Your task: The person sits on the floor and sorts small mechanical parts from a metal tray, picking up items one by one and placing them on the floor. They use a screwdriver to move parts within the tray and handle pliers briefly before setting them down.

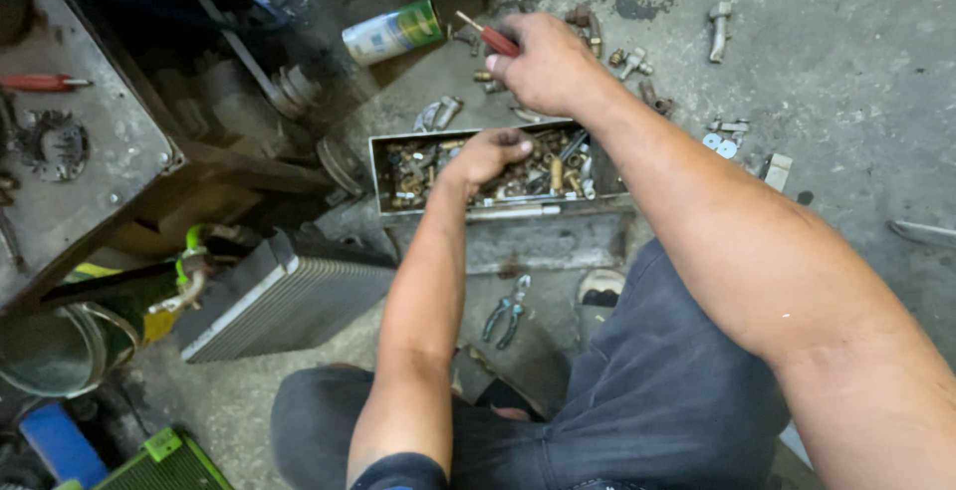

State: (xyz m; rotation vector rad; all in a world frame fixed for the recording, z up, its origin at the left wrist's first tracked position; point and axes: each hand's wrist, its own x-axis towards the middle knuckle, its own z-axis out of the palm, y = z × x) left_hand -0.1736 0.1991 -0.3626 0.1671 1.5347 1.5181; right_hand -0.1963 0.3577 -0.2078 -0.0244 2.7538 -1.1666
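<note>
Metal tray (383, 173): shallow, rectangular, set on the concrete floor (846, 62) in front of the seated person's knees; filled with brass and steel fittings (553, 173).

Left hand (488, 154): forearm stretched straight forward, wrist bent down, fingers curled into the fittings near the tray's middle; whether it pinches one piece cannot be told.

Right hand (546, 64): reaching past the tray's far rim, arm extended over the right knee, fist clenched round a red-handled screwdriver (493, 38), its shaft pointing up-left.

Surroundings: loose fittings scattered on the floor just beyond and right of the right hand; a green-and-white spray can (393, 32) lying on its side to the left of it. Pliers (506, 309) lie on the floor near the knees. A finned radiator core (284, 301) leans left of the tray, crowding that side; open floor lies to the right.
</note>
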